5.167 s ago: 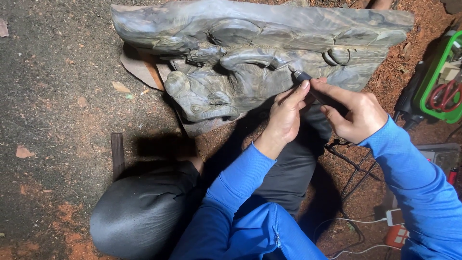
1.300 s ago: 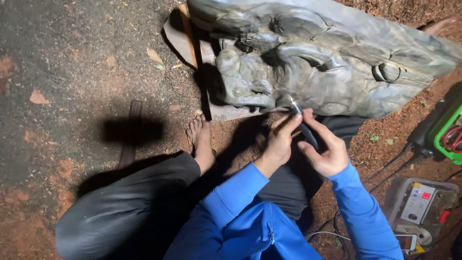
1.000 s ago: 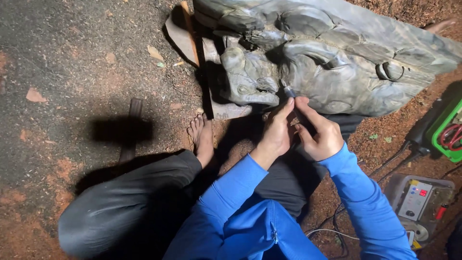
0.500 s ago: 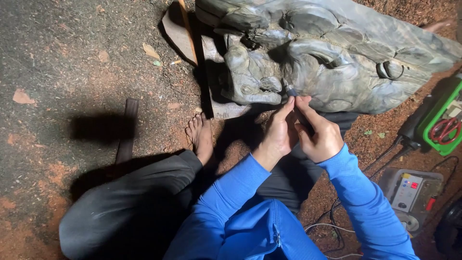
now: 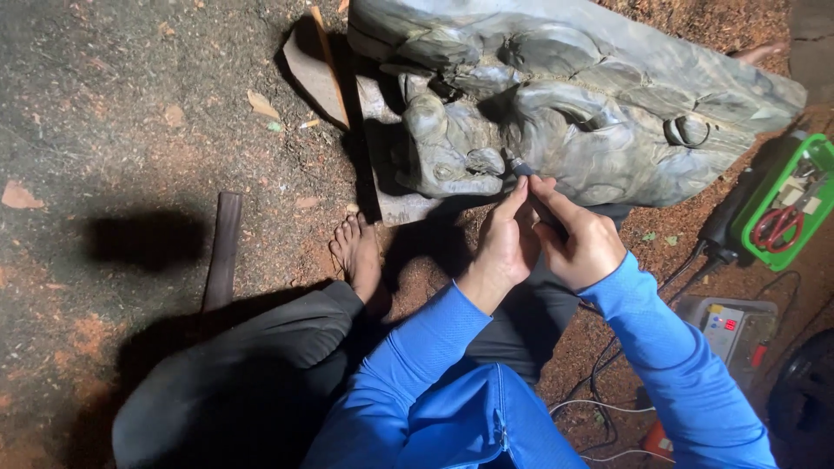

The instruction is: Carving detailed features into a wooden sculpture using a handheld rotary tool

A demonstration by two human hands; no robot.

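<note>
While gripping — both hands [image 5: 547, 239] curled.

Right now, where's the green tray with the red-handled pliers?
In the head view the green tray sits at the right edge on the red dirt, just right of the stone carving and above the grey control box.

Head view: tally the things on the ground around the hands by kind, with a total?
Grey carved stone slab: 1
Slim dark handheld carving tool, gripped by left hand and right hand: 1
Green plastic tray with red-handled scissors: 1 tray, 1 scissors
Grey control box: 1
Flat dark wooden stick: 1
Total: 6
</note>
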